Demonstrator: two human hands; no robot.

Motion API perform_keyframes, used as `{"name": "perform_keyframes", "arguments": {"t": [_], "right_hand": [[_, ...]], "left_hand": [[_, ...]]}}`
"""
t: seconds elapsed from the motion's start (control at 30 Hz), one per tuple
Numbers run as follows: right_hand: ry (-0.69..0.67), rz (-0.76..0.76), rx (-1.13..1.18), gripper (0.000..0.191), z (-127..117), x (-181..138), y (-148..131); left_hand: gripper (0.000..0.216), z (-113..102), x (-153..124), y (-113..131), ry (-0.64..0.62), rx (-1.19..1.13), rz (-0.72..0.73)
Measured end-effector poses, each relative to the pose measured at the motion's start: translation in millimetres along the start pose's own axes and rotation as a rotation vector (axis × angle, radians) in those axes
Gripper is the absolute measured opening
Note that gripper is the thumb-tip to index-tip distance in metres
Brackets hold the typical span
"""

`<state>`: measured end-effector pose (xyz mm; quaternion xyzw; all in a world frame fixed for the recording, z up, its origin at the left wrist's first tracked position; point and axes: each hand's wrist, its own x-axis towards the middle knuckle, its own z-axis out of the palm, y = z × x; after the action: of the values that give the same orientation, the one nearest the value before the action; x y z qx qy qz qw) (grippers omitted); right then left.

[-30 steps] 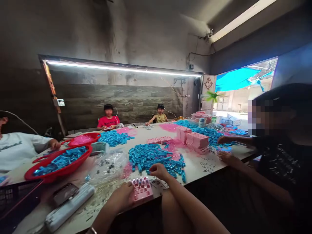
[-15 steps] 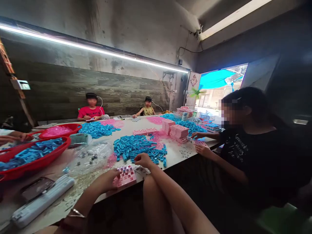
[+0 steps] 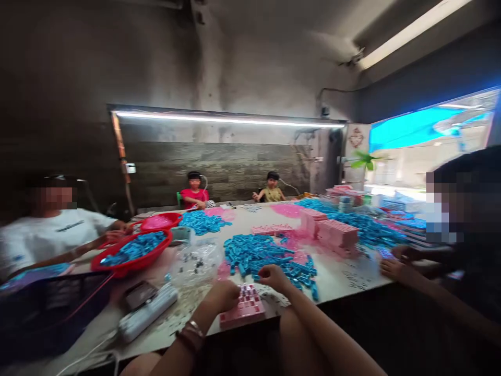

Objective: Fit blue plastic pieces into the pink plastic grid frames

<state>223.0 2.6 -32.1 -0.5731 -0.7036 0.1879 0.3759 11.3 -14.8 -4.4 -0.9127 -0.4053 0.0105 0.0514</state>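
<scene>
Swinging back left, the view now takes in a person in a white shirt [image 3: 50,235] by the red basket [image 3: 133,253]. Left hand [image 3: 223,295] stays curled over the pink tray [image 3: 245,309] at the table's [image 3: 344,277] near edge, wrist bent, forearm angling up. Right hand [image 3: 276,277], fingers pinched shut, touches the blue pieces [image 3: 266,253]; what it grips is too blurred to tell.

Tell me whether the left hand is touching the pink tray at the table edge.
Touching. The head view shows the left hand lying against the left end of the pink tray, its fingers overlapping the tray's edge with no gap visible, though the picture is somewhat blurred.
</scene>
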Motion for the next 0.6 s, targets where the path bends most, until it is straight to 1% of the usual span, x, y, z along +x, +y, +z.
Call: {"name": "perform_keyframes", "arguments": {"t": [0.1, 0.23, 0.37, 0.5, 0.6], "right_hand": [[-0.037, -0.027, 0.035, 0.017, 4, 5, 10], [-0.093, -0.042, 0.069, 0.02, 7, 9, 17], [-0.112, -0.08, 0.058, 0.021, 7, 6, 14], [-0.15, -0.082, 0.078, 0.021, 8, 6, 11], [-0.179, -0.086, 0.094, 0.019, 11, 10, 15]], "left_hand": [[0.025, -2, 6, 1, -0.078, 0.008, -0.002], [0.026, -1, 7, -2, -0.087, -0.008, -0.003], [0.026, 1, 2, -2, -0.085, -0.024, -0.005], [0.025, 3, -5, -2, -0.098, -0.037, -0.021], [0.029, 4, -10, -3, -0.095, -0.067, -0.027]]}}
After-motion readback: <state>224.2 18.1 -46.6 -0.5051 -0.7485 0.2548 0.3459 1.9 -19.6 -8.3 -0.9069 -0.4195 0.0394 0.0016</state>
